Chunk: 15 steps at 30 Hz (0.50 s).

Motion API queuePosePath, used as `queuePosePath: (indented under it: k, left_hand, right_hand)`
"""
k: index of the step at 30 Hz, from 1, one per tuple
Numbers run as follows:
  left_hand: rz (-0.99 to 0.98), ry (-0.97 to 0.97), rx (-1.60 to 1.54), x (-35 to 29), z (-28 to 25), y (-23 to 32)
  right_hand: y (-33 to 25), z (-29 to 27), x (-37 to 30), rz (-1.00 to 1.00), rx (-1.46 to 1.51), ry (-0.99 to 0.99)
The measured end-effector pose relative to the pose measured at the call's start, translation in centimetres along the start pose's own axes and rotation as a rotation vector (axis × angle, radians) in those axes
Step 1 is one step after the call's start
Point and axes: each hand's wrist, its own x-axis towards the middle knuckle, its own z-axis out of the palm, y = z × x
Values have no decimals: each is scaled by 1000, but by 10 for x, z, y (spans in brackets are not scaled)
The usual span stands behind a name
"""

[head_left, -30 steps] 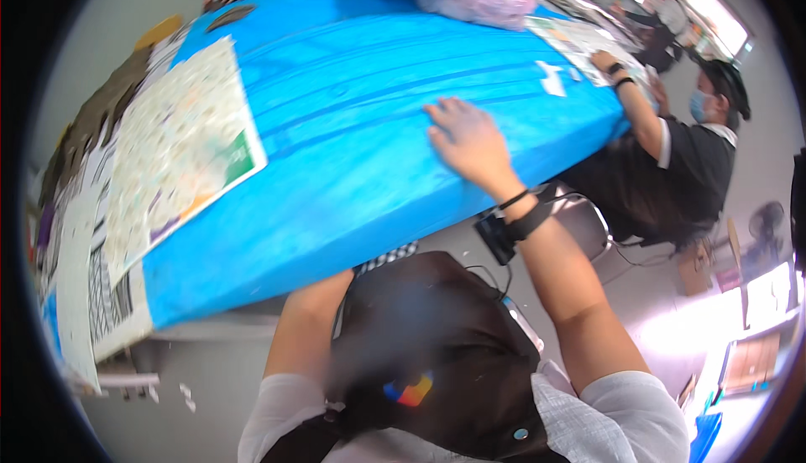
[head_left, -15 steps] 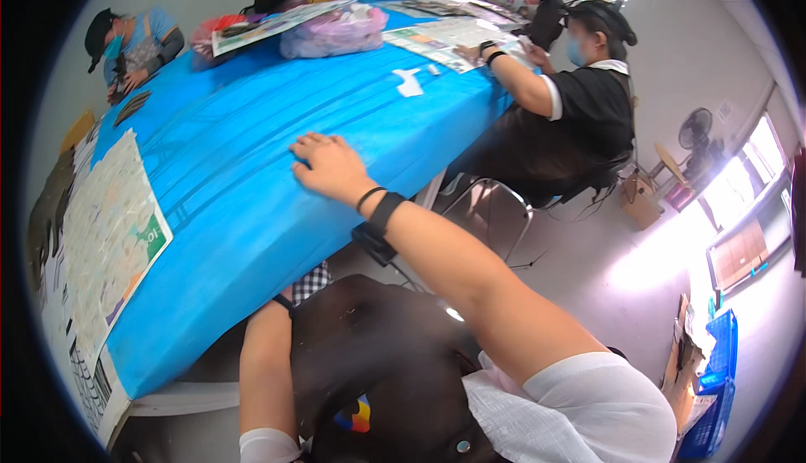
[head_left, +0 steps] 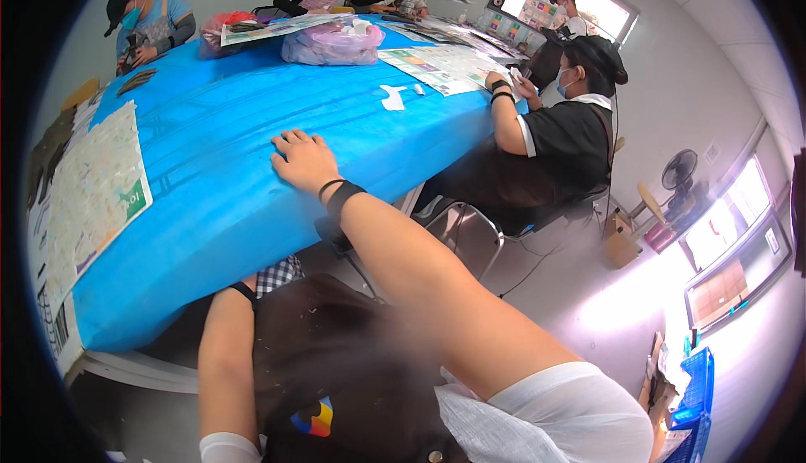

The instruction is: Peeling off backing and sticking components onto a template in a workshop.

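My right hand (head_left: 304,159) lies palm down on the blue table cover (head_left: 201,177), near the table's edge, fingers stretched out and nothing held. A black band (head_left: 342,198) circles that wrist. My left hand (head_left: 250,282) reaches under the table's near edge beside a black-and-white checked cloth (head_left: 280,275). Its fingers are hidden, so what it touches does not show. Farther along the table are white crumpled scraps (head_left: 392,98) and a small white piece (head_left: 419,89). A brown apron (head_left: 336,354) covers my lap.
Printed sheets (head_left: 96,186) lie at the left end; dark gloves (head_left: 137,82) are beyond them. A pinkish plastic bag (head_left: 333,46) stands farther back. A person in black (head_left: 558,131) sits at the right, hands over papers (head_left: 445,67). Others work around the table. A metal chair (head_left: 470,232) stands close by.
The whole view has shifted, with the far side showing more. My right hand stays flat on the cover. The seated person at the right has drawn both hands together near a white item.
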Motion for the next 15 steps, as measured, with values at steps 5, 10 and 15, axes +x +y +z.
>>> queuePosePath:
  k: [5,10,15]
  left_hand:
    - [-13,54,47,-6,-6,-6]
    - [-41,95,107,-21,-25,-16]
    - [-52,129,159,-26,-51,-27]
  right_hand:
    - [7,-1,1,1,-26,1]
    - [6,-3,1,13,-44,-43]
    - [0,-8,3,13,-54,-59]
